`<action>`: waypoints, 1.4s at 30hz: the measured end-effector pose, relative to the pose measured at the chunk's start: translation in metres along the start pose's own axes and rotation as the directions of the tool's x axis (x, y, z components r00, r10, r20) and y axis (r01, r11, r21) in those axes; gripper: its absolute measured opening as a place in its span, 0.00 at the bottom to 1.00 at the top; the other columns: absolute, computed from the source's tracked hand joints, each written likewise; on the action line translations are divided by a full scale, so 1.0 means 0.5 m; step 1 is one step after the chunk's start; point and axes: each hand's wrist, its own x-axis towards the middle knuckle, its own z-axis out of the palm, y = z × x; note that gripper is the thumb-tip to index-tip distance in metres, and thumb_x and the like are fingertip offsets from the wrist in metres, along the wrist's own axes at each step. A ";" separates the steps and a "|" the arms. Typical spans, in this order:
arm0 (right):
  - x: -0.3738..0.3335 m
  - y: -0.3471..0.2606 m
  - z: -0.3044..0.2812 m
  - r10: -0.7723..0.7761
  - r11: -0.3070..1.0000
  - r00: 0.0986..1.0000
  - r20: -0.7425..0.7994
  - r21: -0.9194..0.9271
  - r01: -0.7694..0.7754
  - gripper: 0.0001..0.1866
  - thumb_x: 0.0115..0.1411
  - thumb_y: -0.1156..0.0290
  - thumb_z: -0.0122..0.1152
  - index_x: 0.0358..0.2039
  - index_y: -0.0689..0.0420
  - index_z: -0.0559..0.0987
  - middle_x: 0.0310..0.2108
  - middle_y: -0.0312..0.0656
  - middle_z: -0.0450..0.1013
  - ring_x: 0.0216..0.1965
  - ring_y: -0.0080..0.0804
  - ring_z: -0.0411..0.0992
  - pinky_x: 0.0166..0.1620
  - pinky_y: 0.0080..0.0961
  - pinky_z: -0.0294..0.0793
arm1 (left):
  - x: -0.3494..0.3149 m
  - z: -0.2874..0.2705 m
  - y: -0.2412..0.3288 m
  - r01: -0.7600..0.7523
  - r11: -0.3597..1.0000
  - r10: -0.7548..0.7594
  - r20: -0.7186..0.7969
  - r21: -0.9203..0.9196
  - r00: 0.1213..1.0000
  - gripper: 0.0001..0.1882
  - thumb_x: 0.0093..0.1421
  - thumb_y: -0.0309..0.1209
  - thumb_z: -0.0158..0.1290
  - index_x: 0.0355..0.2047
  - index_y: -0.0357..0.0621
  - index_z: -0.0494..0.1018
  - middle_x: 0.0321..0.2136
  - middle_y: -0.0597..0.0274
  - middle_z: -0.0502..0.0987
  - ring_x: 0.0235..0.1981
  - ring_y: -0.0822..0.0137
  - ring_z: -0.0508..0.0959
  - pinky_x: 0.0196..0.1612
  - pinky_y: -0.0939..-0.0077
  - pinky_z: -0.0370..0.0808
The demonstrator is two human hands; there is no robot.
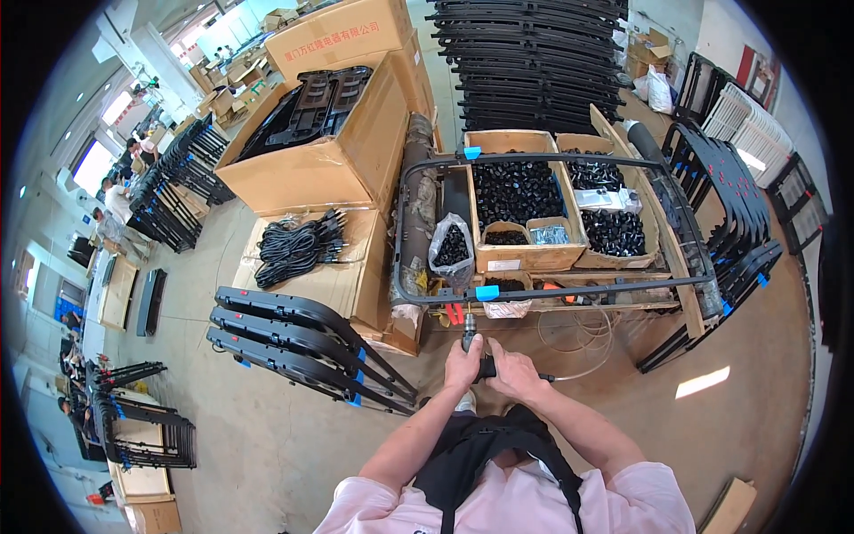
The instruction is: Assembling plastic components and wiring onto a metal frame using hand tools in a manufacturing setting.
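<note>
Both hands are on one driver (471, 329), which is held in front of the person's body, below the near bar of a black frame (578, 290). The left hand (461, 365) wraps round the driver just behind its chuck, thumb on top, its fingers curled in close. The right hand (518, 374) has the handle, fingers bent over it with little gap; the undersides of both hands are hidden. A pale hose (583, 372) runs off from the handle to the right and loops near the bench (691, 307).

The driver's bit points away from the person and reaches the near bar, beside a piece of blue tape (487, 292); whether it touches is too small to tell. Red handles (455, 313) show just left of the bit.

The frame lies level over the bench, around two boxes. The left box (525, 256) holds black caps (516, 191) and, at its near end, a small tray of silver screws (550, 235). The right box (623, 262) carries more black pieces and a white packet (608, 198). A clear bag (457, 272) of black parts sits left of the boxes, inside the frame's outline.

Farther left, black cables (301, 247) lie on a carton (238, 271), with three leg frames (285, 334) standing nearer the person.
</note>
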 end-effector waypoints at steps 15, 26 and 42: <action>0.003 0.008 0.032 -0.096 0.995 0.994 -0.054 -0.009 0.095 0.28 0.51 0.66 0.75 0.50 0.59 0.74 0.49 0.53 0.71 0.47 0.59 0.78 0.49 0.54 0.79 | -0.005 -0.009 0.014 0.005 1.000 -0.005 0.006 0.030 1.000 0.35 0.67 0.62 0.55 0.45 0.34 0.78 0.41 0.36 0.83 0.48 0.39 0.83 0.53 0.50 0.76; -0.015 0.005 0.040 -0.104 0.994 0.994 -0.026 -0.019 0.103 0.28 0.52 0.66 0.74 0.51 0.60 0.73 0.52 0.55 0.70 0.49 0.60 0.77 0.50 0.53 0.79 | -0.014 -0.005 -0.017 0.025 0.999 -0.025 0.016 0.029 1.000 0.36 0.68 0.62 0.54 0.48 0.34 0.78 0.43 0.37 0.83 0.48 0.42 0.83 0.53 0.52 0.76; -0.076 0.050 0.032 -0.087 0.996 0.996 -0.001 0.003 0.087 0.30 0.52 0.63 0.72 0.54 0.59 0.73 0.46 0.54 0.74 0.48 0.59 0.78 0.53 0.51 0.79 | -0.061 0.049 -0.042 -0.024 0.995 0.026 0.021 -0.095 0.999 0.28 0.72 0.55 0.55 0.40 0.37 0.75 0.31 0.60 0.77 0.34 0.69 0.74 0.39 0.66 0.74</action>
